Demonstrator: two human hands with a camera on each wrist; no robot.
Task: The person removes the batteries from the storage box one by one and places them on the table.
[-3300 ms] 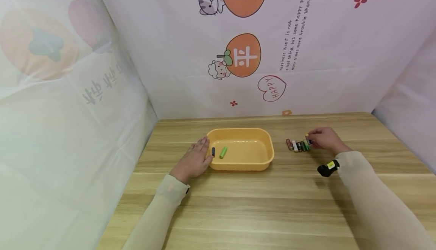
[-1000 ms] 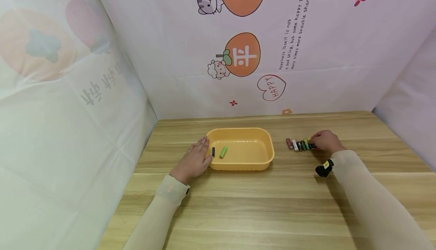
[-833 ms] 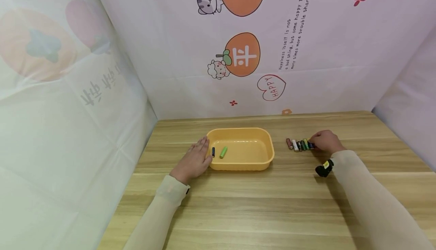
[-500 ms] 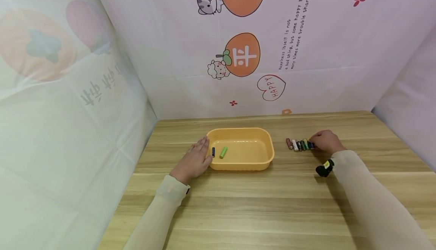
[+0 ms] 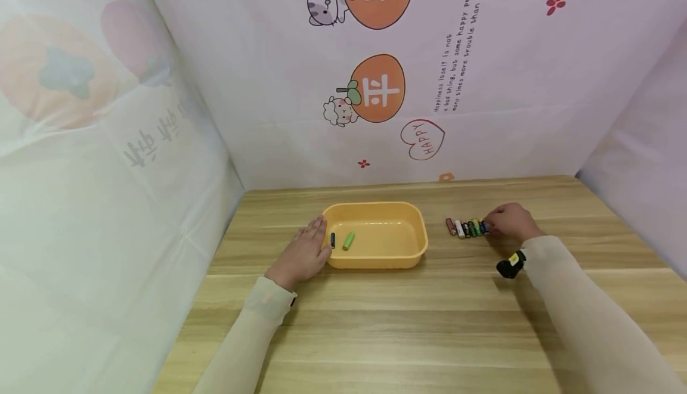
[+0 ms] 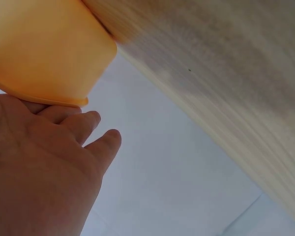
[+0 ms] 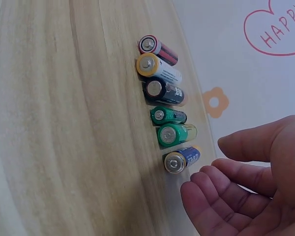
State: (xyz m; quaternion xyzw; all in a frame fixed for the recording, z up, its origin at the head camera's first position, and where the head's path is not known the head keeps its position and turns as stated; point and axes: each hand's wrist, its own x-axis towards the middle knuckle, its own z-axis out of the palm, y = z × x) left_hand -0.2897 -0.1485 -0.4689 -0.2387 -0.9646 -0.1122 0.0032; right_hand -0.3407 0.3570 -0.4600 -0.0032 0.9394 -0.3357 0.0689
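Observation:
In the head view, my left hand (image 5: 303, 251) lies with straight fingers on the left rim of a yellow plastic basin (image 5: 383, 262). A small dark blue battery (image 5: 333, 240) and a light green battery (image 5: 349, 241) lie inside it. To the basin's right, several batteries lie side by side in a row: red (image 7: 164, 51), white and yellow (image 7: 160, 68), black (image 7: 165, 92), small green (image 7: 168, 115), green and pale yellow (image 7: 177, 133), and blue and gold (image 7: 183, 158). My right hand (image 7: 250, 182) is beside the blue battery, thumb and fingers bent and parted, with nothing visible between them.
The wooden table (image 5: 376, 328) stands against a printed white cloth (image 5: 300, 143) at the back. More cloth hangs at the left and right sides. A black device (image 5: 511, 264) is strapped to my right wrist.
The blue battery, in my right fingers in the earliest frame, now lies at the row's right end, with the fingers apart from it. My left hand stays on the basin. The head view shifts slightly.

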